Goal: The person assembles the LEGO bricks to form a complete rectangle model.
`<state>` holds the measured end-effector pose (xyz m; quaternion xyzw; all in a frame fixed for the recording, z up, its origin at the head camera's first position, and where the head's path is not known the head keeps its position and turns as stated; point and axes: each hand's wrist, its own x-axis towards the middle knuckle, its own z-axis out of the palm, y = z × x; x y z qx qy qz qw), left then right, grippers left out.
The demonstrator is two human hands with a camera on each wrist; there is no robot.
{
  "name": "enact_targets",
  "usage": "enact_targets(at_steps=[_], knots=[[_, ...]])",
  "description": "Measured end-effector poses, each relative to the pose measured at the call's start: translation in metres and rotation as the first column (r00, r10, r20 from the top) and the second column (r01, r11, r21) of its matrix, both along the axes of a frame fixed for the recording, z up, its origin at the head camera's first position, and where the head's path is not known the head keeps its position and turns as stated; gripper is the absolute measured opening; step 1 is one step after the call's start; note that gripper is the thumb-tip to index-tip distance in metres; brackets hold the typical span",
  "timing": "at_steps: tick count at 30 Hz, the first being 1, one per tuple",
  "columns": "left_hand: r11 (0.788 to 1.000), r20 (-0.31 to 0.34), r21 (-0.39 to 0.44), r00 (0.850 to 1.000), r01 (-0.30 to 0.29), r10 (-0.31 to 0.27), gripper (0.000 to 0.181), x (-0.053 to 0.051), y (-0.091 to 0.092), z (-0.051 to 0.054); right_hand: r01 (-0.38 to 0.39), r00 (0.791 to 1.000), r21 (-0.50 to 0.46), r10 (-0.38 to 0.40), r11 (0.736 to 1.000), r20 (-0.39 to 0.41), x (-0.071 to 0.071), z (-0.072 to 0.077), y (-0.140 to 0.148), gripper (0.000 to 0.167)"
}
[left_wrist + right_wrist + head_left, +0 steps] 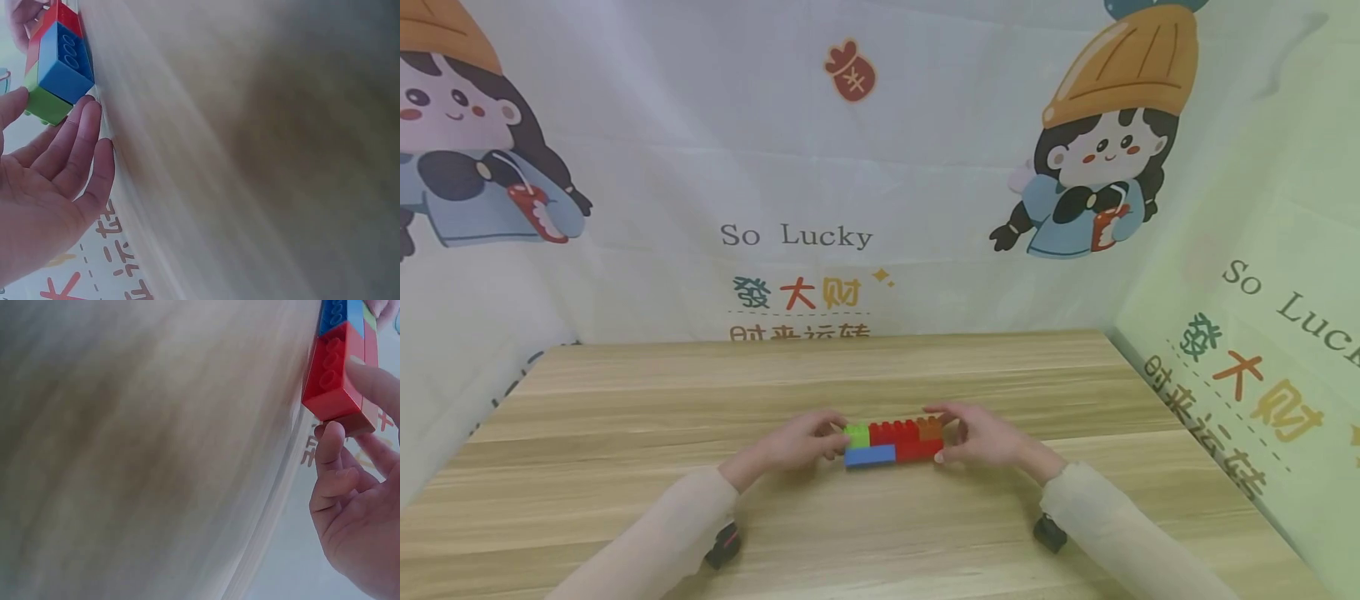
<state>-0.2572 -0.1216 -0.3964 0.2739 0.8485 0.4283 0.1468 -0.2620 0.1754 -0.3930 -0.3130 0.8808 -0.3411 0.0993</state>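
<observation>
A joined row of toy building bricks lies between both hands in the head view. Its back row has a green brick (857, 437), a red brick (893, 432) and an orange-brown brick (930, 429). In front are a blue brick (870, 456) and another red brick (917, 451). The left hand (801, 440) pinches the green end, its thumb on that brick in the left wrist view. The right hand (988, 437) grips the other end, with its thumb on red and fingertips by the orange-brown brick (360, 422). Hollow undersides show on the blue brick (61, 65) and red brick (334, 375).
A wood-grain table (880, 542) spreads beneath the hands. Printed cloth (925, 192) hangs behind it and along both sides. Small black devices sit under the left cuff (724, 546) and the right cuff (1049, 533).
</observation>
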Motion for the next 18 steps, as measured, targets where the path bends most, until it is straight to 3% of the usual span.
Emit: enact_targets(at_steps=[5,12,18], knots=[[1.000,0.045,0.018,0.999,-0.014,0.014,0.039,-0.0012,0.0008,0.0015,-0.002,1.000,0.012,0.003,1.000,-0.006,0.0002,0.0000,-0.0036,0.062],[0.998,-0.041,-0.061,0.999,0.018,-0.021,0.060,-0.0011,0.0001,0.0004,0.000,1.000,0.039,0.000,0.999,-0.002,-0.0034,-0.0012,-0.0043,0.057],[0.997,-0.099,-0.078,0.995,0.023,-0.031,0.046,-0.0013,0.0005,-0.0005,0.005,0.999,0.035,-0.006,0.999,0.039,-0.0078,-0.0010,-0.0038,0.055]])
